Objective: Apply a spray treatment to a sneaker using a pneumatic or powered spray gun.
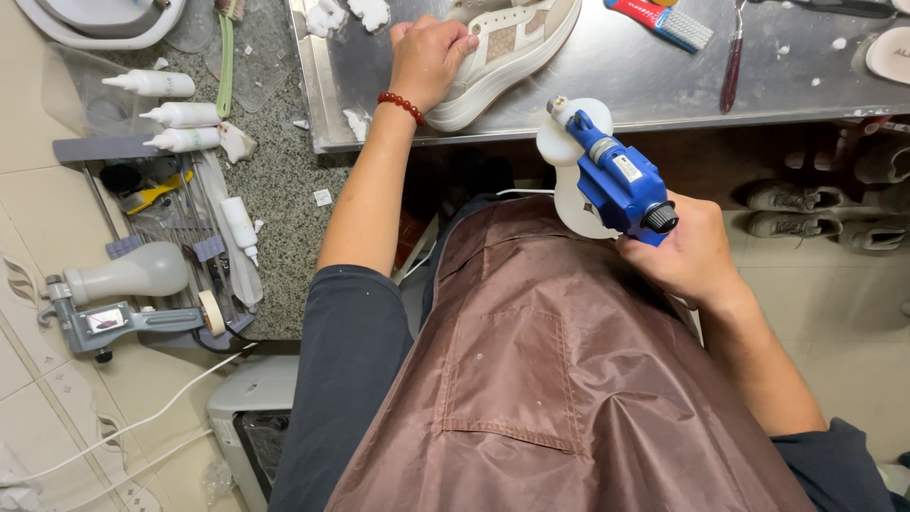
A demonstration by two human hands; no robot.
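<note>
**Left hand on the shoe, right hand holding the blue spray gun**

The left hand (431, 59) lies on a white and beige shoe (507, 52), with the fingers curled over its upper part, so it grips the shoe and presses it on the metal bench (626, 90). A red bead bracelet (402, 105) is around the wrist of this hand. The shoe lies on its side near the front edge of the bench, the thick white sole turned toward the person.

The right hand (690, 254) is closed around the handle of a blue spray gun (618, 180), which has a white bottle (567, 180) fixed on it. The gun is in the air, in front of the bench edge and above the brown apron (559, 379), well apart from the shoe. Its nozzle points up and to the left, toward the shoe.

Beyond the right hand, on the bench, lie a brush with a red and blue handle (664, 21) and a thin dark red tool (730, 71). Small lumps of white foam (346, 14) are just beside the left hand.

Far to the left of the left hand, on a stone counter, lie three white squeeze bottles (175, 114) and a grey tool with a pale bulb (118, 289). To the right of the right hand, under the bench, some dark shoes (796, 209) stand on the floor.
</note>
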